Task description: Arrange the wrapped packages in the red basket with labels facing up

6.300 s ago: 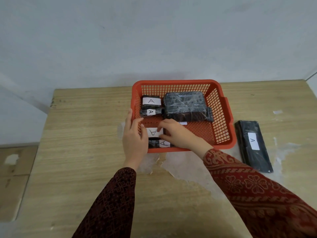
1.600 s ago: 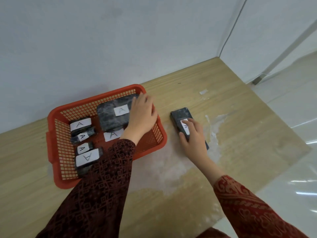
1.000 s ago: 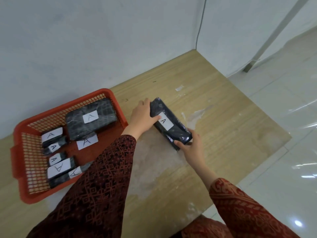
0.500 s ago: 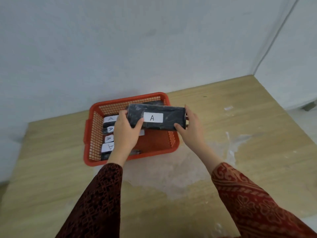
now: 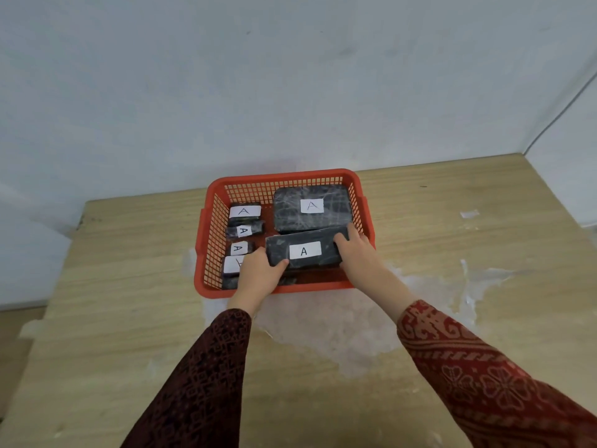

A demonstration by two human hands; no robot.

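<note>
The tabletop (image 5: 452, 253) carries the red basket (image 5: 284, 176), set near the wall, with nothing loose visible outside it. Inside, the big package (image 5: 311, 206) fills the far right corner, label up. In front of it is the long package (image 5: 305, 250), label up, lying a little crooked, with its right end close against the big one and near the basket's right wall. The left hand (image 5: 258, 274) grips its left end and the right hand (image 5: 357, 250) its right end, fingers (image 5: 342, 237) clamped over the edges.

The likeliest trouble is a bad fit: if the right end catches on the big package or the wall, the long package could settle tilted instead of flat. Something dark shows under its near edge, so it may also rock or bury another label; what lies there is mostly hidden.

The small packages (image 5: 244, 211) line the left side, labels up. The left hand covers part of the nearest label, and pulling that hand out carelessly could drag or flip one of them.
</note>
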